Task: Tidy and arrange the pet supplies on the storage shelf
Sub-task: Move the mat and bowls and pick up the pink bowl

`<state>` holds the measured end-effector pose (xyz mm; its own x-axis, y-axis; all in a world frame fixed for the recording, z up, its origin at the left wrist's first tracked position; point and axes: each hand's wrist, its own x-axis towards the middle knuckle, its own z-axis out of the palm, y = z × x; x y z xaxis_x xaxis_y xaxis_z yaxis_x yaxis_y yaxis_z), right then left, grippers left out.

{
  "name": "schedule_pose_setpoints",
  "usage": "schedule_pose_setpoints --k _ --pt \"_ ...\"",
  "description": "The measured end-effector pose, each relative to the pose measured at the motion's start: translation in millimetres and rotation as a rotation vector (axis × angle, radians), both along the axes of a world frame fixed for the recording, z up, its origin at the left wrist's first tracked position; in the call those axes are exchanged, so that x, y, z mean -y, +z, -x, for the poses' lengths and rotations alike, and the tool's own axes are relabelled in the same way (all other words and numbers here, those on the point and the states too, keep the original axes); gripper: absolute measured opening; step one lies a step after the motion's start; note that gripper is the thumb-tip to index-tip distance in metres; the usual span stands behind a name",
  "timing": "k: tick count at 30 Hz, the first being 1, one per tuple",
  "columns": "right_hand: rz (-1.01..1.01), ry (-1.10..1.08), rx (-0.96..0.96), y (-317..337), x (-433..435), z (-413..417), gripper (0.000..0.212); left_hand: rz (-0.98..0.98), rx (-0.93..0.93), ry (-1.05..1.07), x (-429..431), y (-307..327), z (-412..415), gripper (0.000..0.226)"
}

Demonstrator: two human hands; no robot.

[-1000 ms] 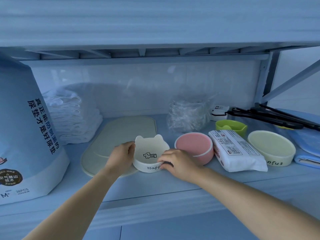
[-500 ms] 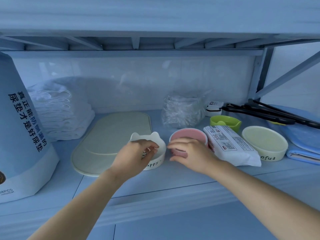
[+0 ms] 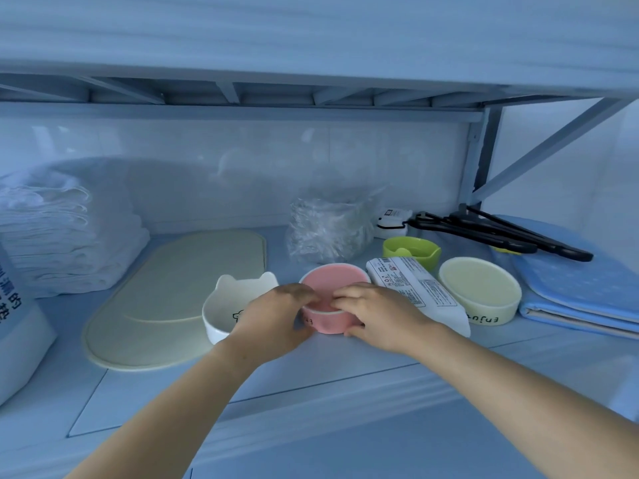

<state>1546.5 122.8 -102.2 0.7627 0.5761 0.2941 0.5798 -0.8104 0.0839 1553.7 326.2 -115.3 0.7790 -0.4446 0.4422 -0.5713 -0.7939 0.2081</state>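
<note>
**Pink bowl held in a crowded row**

Both hands are on the pink bowl [image 3: 332,283] at the centre of the frame. The left hand [image 3: 276,318] wraps its left side with fingers curled over the near rim. The right hand [image 3: 377,316] takes the right side, fingers hooked over the rim and thumb against the lower wall. Neither hand holds anything else. Whether the bowl's base sits on the shelf [image 3: 311,371] or is just clear of it cannot be told.

The risks, as I judge them, come from crowding. The white cat-eared bowl [image 3: 231,299] stands just left of the pink one, partly on the pale mat [image 3: 173,288], and the left hand overlaps its right side in the picture — a lift or slide leftward could knock it or drag it off the mat's edge. To the right the wipes pack [image 3: 415,288] lies close against the pink bowl, beside the right hand. Moving the bowl that way would likely shove the pack into the pale yellow bowl [image 3: 480,292].

The bowls look like glazed ceramic, so a hold by the rim alone may slip, and a drop here lands near the shelf's front lip at lower centre. Behind, the crumpled plastic bag [image 3: 328,229] and the green dish [image 3: 411,248] leave little room for pushing back.
</note>
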Motion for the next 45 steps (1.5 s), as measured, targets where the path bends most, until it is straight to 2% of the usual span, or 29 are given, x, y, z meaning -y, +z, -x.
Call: schedule_pose_setpoints --k 7,13,17,20,25,27,32,35,39,45 --pt "-0.021 0.073 0.01 -2 3 -2 0.041 -0.065 0.026 0.031 12 -6 -3 0.049" --pt "-0.084 0.098 0.006 -1 5 -3 0.029 -0.087 0.068 0.072 16 -7 -2 0.042" --pt "-0.082 0.089 -0.036 3 6 -5 0.032 -0.07 0.044 0.084 18 -7 -1 0.047" --pt "-0.011 0.059 -0.066 6 8 -7 0.042 -0.068 0.023 0.115 20 -7 1 0.054" --pt "0.012 0.076 -0.007 8 8 -8 0.024 -0.063 0.023 0.157 24 -7 6 0.059" --pt "0.0 0.094 -0.001 10 8 -8 0.025 -0.052 0.026 0.169 25 -6 8 0.056" --pt "-0.096 0.169 0.003 17 11 -8 0.033 0.03 0.081 0.179 28 3 15 0.036" --pt "-0.213 0.247 0.078 21 18 -9 0.038 0.086 0.145 0.196 27 12 17 0.028" --pt "-0.298 0.249 0.193 25 29 -11 0.043 0.168 0.199 0.261 32 26 15 0.039" --pt "-0.345 0.188 0.137 17 40 -20 0.043 0.235 0.187 0.329 47 36 9 0.051"
